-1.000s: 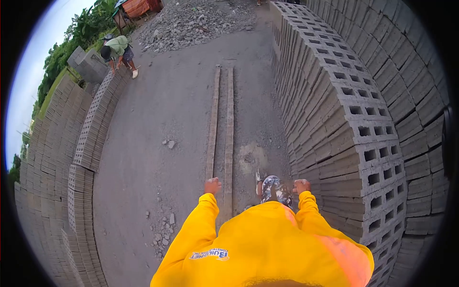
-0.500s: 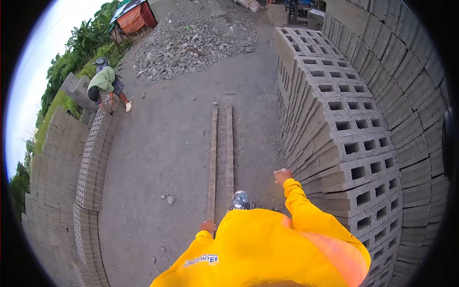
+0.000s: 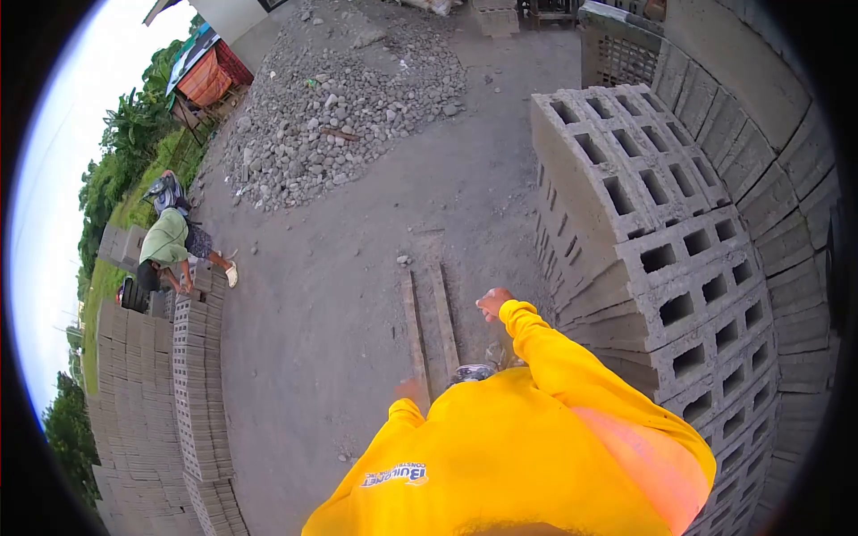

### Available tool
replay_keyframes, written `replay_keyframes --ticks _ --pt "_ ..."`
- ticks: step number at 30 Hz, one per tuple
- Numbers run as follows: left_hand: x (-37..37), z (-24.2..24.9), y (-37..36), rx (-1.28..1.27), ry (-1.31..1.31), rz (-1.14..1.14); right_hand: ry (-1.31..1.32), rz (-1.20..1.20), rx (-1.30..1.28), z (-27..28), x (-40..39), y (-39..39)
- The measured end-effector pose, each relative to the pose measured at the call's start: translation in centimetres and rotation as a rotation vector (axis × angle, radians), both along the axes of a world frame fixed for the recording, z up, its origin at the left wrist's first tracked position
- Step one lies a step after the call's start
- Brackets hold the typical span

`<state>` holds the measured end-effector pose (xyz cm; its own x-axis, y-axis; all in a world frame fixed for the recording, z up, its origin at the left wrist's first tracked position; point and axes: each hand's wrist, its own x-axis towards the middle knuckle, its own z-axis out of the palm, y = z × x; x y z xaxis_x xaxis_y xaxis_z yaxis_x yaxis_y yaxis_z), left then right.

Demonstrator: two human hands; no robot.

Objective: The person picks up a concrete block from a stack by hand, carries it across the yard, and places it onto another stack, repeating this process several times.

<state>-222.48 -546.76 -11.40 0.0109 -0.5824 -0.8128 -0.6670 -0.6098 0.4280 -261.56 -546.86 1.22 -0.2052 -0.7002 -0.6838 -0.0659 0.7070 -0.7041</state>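
Note:
My right hand (image 3: 493, 304) hangs out in front of my yellow sleeve with its fingers curled in, and nothing shows in it. It is nearest to the tall stack of hollow concrete blocks (image 3: 666, 308) on my right, with a gap between them. Low and close to my body, my left hand (image 3: 411, 390) is smeared by motion, so its fingers cannot be made out. Two long narrow wooden strips (image 3: 416, 326) lie on the ground ahead, and the left hand appears just above their near end. Part of my shoe (image 3: 472, 372) shows between the hands.
On the left, a person in a green shirt (image 3: 167, 239) bends over another row of concrete blocks (image 3: 198, 384), hands on its far end. A gravel pile (image 3: 344, 116) rises ahead. More blocks (image 3: 786, 223) are stacked high at the far right. Grey ground (image 3: 304, 295) lies between the rows.
I have moved forward along the right-hand stack, and its far end is now closer. My view has turned somewhat. My right hand has swung ahead, and the wooden strips are nearer to my feet.

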Motion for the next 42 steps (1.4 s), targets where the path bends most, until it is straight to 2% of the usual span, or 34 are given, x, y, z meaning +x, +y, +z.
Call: replay_keyframes --ticks 2,3,5,7,8,9,10,11,12,13,14,15,17,18,20,21,22,24,25,26,27,28,29,31,32,33,35,36,38,40,41,42 --pt "-8.2 2.1 -10.2 -0.351 0.089 -0.336 -0.030 -0.151 -0.018 1.6 -2.6 -5.0" --pt "-13.2 5.6 -14.4 -0.265 0.239 -0.128 -0.038 -0.200 -0.025 1.2 -4.1 -8.0" --pt "-21.7 8.8 -22.6 -0.441 0.273 -0.275 -0.061 -0.259 -0.041 1.0 -7.3 -13.8" --pt "-29.9 13.6 -28.7 -0.387 0.461 -0.212 -0.050 -0.191 0.007 1.5 -10.5 -19.7" --pt "-33.1 13.6 -32.0 -0.398 0.464 -0.217 -0.041 -0.152 0.033 1.3 -12.4 -22.6" --pt "-35.9 13.5 -35.1 -0.407 0.465 -0.216 0.011 -0.123 0.047 -3.2 -14.2 -26.6" --pt "-38.4 13.3 -38.2 -0.421 0.465 -0.214 0.075 -0.029 0.029 -4.7 -16.2 -29.8" --pt "-40.6 11.8 -41.5 -0.431 0.395 -0.282 0.326 0.283 -0.064 -5.8 -18.7 -32.9" --pt "-40.8 8.8 -44.3 -0.432 0.310 -0.347 0.684 0.625 -0.150 -6.1 -20.7 -35.8" --pt "-41.8 5.8 -47.9 -0.447 0.236 -0.422 0.969 0.836 -0.234 -7.0 -23.6 -38.9" --pt "-41.7 1.7 -50.9 -0.339 0.174 -0.417 0.858 0.581 -0.159 -9.3 -27.3 -43.4" --pt "-41.0 -0.3 -53.8 -0.220 0.086 -0.415 0.708 0.329 -0.087 -14.4 -29.6 -47.7" --pt "-40.7 -0.3 -56.8 -0.127 -0.003 -0.374 0.637 0.242 -0.041 -16.1 -33.2 -53.5" --pt "-40.4 0.2 -58.0 -0.181 -0.086 -0.548 0.604 0.197 -0.019 -17.0 -34.9 -56.5" --pt "-39.0 -0.4 -60.8 -0.518 -0.378 -1.202 0.345 0.079 -0.006 -9.1 -40.0 -59.6" --pt "-38.8 -0.3 -62.3 -0.547 -0.443 -1.259 0.141 -0.021 0.006 -3.5 -42.6 -60.6" --pt "-39.2 0.0 -63.6 -0.477 -0.451 -1.238 0.084 -0.153 0.013 -2.1 -45.0 -61.6" --pt "-42.3 0.0 -67.1 -0.261 -0.424 -1.041 -0.034 -0.415 0.017 -1.5 -49.6 -64.4" --pt "-44.2 -0.2 -69.1 -0.209 -0.421 -0.997 0.026 -0.305 0.043 -3.1 -53.2 -65.9" --pt "-46.4 -0.5 -71.2 -0.171 -0.417 -0.975 0.183 -0.144 -0.015 -8.0 -56.8 -66.9" --pt "-49.0 -0.9 -73.8 -0.153 -0.412 -0.970 0.137 -0.257 0.077 -8.5 -59.9 -67.7" --pt "-51.9 -1.5 -76.5 -0.138 -0.408 -0.972 0.094 -0.379 0.164 -8.7 -62.9 -68.6" --pt "-55.1 -2.0 -79.5 -0.131 -0.398 -0.975 0.216 -0.389 0.161 -12.0 -65.9 -68.7" --pt "-61.5 -3.2 -86.8 -0.151 -0.367 -0.991 0.109 -0.518 0.219 -13.5 -71.3 -67.9" --pt "-65.6 -3.1 -91.2 -0.178 -0.342 -1.005 0.170 -0.384 0.307 -15.7 -74.3 -67.6" --pt "-70.1 -3.1 -95.4 -0.169 -0.280 -0.908 0.148 -0.502 0.376 -15.3 -76.6 -67.3" --pt "-80.6 -2.7 -103.9 -0.125 -0.115 -0.653 0.162 -0.526 0.398 -15.1 -81.5 -67.1" --pt "-86.6 -1.9 -107.9 -0.112 -0.017 -0.514 0.288 -0.458 0.342 -16.6 -84.2 -66.7" --pt "-99.0 -0.1 -115.2 -0.164 0.146 -0.443 0.568 -0.323 0.253 -19.5 -89.7 -66.0" --pt "-112.0 2.6 -121.3 -0.261 0.210 -0.599 0.863 0.072 0.326 -12.5 -95.2 -69.5" --pt "-118.3 4.5 -123.7 -0.312 0.205 -0.735 0.635 -0.318 0.285 -11.7 -97.9 -71.4" --pt "-124.2 6.0 -124.8 -0.336 0.284 -0.703 0.389 -0.694 0.230 -11.4 -100.6 -73.1"
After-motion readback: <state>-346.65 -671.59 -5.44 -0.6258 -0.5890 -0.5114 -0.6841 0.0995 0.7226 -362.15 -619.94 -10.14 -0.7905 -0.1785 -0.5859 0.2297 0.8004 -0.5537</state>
